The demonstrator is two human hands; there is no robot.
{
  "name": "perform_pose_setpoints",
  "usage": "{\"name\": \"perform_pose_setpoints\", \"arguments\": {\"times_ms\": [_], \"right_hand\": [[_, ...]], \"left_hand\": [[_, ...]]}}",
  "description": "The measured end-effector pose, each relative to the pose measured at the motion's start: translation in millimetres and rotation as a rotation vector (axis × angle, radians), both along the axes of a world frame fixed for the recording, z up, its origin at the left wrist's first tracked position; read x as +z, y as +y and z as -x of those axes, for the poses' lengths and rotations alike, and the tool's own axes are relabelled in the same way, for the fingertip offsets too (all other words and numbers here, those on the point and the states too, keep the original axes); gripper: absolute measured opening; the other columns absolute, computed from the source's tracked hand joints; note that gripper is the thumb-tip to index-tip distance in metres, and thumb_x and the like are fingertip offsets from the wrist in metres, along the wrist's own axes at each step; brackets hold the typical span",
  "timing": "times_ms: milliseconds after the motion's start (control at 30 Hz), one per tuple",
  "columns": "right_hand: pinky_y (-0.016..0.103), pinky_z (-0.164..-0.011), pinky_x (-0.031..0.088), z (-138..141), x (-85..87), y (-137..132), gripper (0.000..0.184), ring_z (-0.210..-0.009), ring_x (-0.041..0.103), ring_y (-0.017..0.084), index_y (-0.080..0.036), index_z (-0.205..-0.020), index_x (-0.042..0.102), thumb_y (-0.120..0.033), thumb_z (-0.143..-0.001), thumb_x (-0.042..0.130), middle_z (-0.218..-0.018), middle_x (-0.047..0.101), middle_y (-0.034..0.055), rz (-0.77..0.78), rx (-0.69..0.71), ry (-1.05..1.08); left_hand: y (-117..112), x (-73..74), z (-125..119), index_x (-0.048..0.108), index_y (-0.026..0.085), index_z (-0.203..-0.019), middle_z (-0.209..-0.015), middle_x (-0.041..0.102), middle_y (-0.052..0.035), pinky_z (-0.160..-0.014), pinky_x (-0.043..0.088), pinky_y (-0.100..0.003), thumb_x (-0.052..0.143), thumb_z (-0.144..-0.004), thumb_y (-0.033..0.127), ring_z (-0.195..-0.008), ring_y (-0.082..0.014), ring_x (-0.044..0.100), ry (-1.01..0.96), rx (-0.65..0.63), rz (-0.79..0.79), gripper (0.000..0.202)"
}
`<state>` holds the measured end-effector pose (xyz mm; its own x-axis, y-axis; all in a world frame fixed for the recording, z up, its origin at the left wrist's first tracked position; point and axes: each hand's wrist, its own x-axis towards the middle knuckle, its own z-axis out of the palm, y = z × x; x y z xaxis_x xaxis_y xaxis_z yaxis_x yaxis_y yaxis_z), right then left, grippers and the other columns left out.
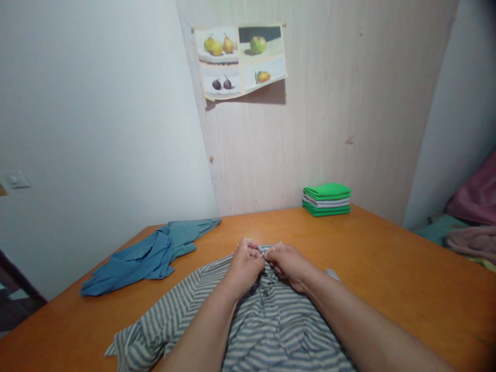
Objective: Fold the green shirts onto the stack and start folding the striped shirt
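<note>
A grey and white striped shirt [178, 299] lies front side up on the orange-brown table, its collar end away from me and one sleeve spread to the left. At the top of its button strip, my left hand [247, 263] and my right hand [287, 262] meet, both closed in a pinch on the cloth by the collar. Dark buttons show on the strip just below my fingers. Whatever tiny part sits between the fingertips is hidden. My right forearm covers much of the shirt's right side.
Crumpled blue clothing [143, 256] lies at the table's left edge. A folded stack of green and white cloth [326, 200] stands at the back right of the table [406, 289]. A fruit picture sheet [240, 64] hangs on the wall. More fabrics [473, 206] are heaped beyond the right edge.
</note>
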<state>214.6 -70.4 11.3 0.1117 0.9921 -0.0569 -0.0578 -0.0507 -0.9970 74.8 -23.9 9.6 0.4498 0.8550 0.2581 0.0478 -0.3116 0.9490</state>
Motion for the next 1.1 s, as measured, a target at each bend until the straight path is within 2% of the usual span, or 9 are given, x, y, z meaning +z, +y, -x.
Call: {"name": "perform_pose_setpoints", "arguments": {"times_ms": [233, 333, 433, 600, 733, 833, 967, 1100], "right_hand": [[0.018, -0.035, 0.011, -3.7, -4.3, 1.5, 0.014, -0.034, 0.025, 0.005, -0.022, -0.062, 0.047, -0.025, -0.066, 0.060, -0.044, 0.040, -0.0093, 0.094, -0.008, 0.040], [0.018, -0.035, 0.012, -5.5, -3.5, 0.9, 0.013, -0.035, 0.026, 0.005, -0.021, -0.064, 0.049, -0.025, -0.067, 0.061, -0.047, 0.044, -0.0082, 0.098, -0.013, 0.033], [0.019, -0.035, 0.015, -9.2, 0.1, 0.1, 0.014, -0.036, 0.028, 0.006, -0.021, -0.063, 0.049, -0.028, -0.070, 0.059, -0.047, 0.043, -0.0074, 0.072, -0.034, 0.006], [0.020, -0.038, 0.020, -24.7, 3.0, 4.4, 0.016, -0.038, 0.034, 0.007, -0.021, -0.062, 0.049, -0.029, -0.076, 0.051, -0.047, 0.043, -0.0060, -0.001, -0.188, -0.128], [0.021, -0.045, 0.030, -43.6, -4.7, 13.6, 0.012, -0.048, 0.046, 0.010, -0.020, -0.067, 0.055, -0.027, -0.076, 0.052, -0.055, 0.052, -0.0030, -0.039, -0.343, -0.326], [0.023, -0.056, 0.038, -55.5, -14.6, 19.6, 0.010, -0.064, 0.057, 0.015, -0.018, -0.078, 0.064, -0.026, -0.073, 0.060, -0.069, 0.063, 0.0016, -0.058, -0.405, -0.496], [0.027, -0.071, 0.043, -62.4, -26.1, 23.2, 0.035, -0.085, 0.065, 0.022, -0.014, -0.100, 0.070, -0.024, -0.067, 0.069, -0.093, 0.072, 0.0103, -0.034, -0.380, -0.675], [0.028, -0.074, 0.044, -64.8, -29.8, 23.6, 0.054, -0.089, 0.066, 0.024, -0.010, -0.120, 0.066, -0.026, -0.069, 0.070, -0.102, 0.073, 0.0139, 0.011, -0.332, -0.792]], "left_hand": [[-1.1, -2.9, 1.9, 0.051, 0.023, -0.093, -0.074, 0.053, 0.0038, -0.063, 0.032, -0.024, 0.055, -0.070, 0.004, -0.066, -0.0133, 0.048, 0.235, 0.056, -0.355, 0.030], [-1.2, -2.1, 3.5, 0.054, 0.023, -0.093, -0.077, 0.056, 0.0020, -0.065, 0.032, -0.025, 0.056, -0.071, 0.004, -0.071, -0.0154, 0.050, 0.297, 0.068, -0.432, 0.029], [4.7, -2.1, 5.6, 0.054, 0.024, -0.092, -0.079, 0.057, 0.0017, -0.066, 0.032, -0.025, 0.057, -0.071, 0.006, -0.072, -0.0159, 0.052, 0.283, 0.110, -0.400, 0.028], [22.3, -2.2, 14.7, 0.053, 0.023, -0.089, -0.076, 0.058, 0.0016, -0.068, 0.035, -0.025, 0.058, -0.076, 0.013, -0.073, -0.0172, 0.055, 0.263, 0.329, -0.358, 0.017], [32.2, -2.9, 24.6, 0.056, 0.022, -0.091, -0.093, 0.066, -0.0068, -0.079, 0.038, -0.029, 0.056, -0.082, 0.019, -0.090, -0.0232, 0.060, 0.436, 0.462, -0.413, 0.009], [35.2, -5.5, 29.3, 0.061, 0.021, -0.098, -0.107, 0.068, -0.0139, -0.086, 0.038, -0.035, 0.056, -0.084, 0.025, -0.104, -0.0304, 0.060, 0.609, 0.508, -0.375, 0.015], [35.7, -8.8, 31.5, 0.064, 0.021, -0.091, -0.102, 0.071, -0.0163, -0.083, 0.038, -0.038, 0.062, -0.078, 0.030, -0.103, -0.0364, 0.061, 0.722, 0.480, -0.236, 0.016], [35.7, -8.9, 32.2, 0.064, 0.022, -0.084, -0.098, 0.072, -0.0150, -0.085, 0.039, -0.038, 0.066, -0.073, 0.030, -0.104, -0.0364, 0.062, 0.772, 0.496, -0.234, 0.014]]}}
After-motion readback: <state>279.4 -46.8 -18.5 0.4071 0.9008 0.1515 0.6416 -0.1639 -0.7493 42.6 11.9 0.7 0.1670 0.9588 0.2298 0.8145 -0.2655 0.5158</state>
